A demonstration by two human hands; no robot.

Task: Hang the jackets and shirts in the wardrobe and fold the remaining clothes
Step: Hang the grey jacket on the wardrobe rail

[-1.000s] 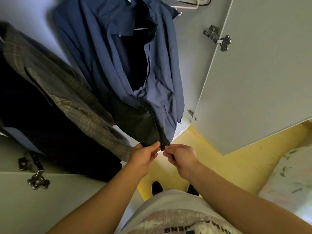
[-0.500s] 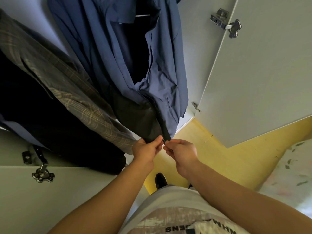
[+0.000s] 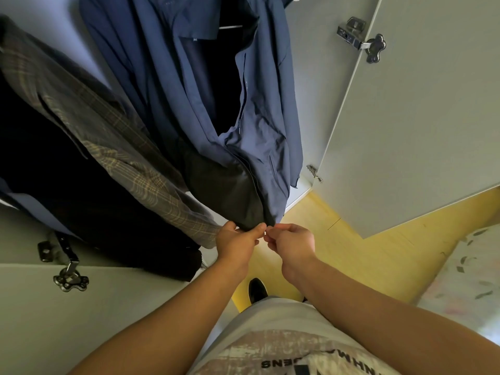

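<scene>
jacket [image 3: 189, 85]: navy blue | blazer [image 3: 113, 147]: brown plaid, tan lines | door [image 3: 422, 131]: pale grey | floor [image 3: 351, 255]: yellow | shoe [image 3: 257, 289]: black

The wardrobe [image 3: 311, 90] stands open, its right door [image 3: 419, 131] and left door [image 3: 32, 307] swung out to either side of the hands: left hand [image 3: 238, 240], right hand [image 3: 290, 240]. Hanging inside are a navy jacket [image 3: 167, 90] straight above them and a plaid jacket [image 3: 108, 136] up to their left. The yellow floor [image 3: 365, 266] spreads below and to their right, with a black shoe [image 3: 257, 289] on it just beneath them.
</scene>
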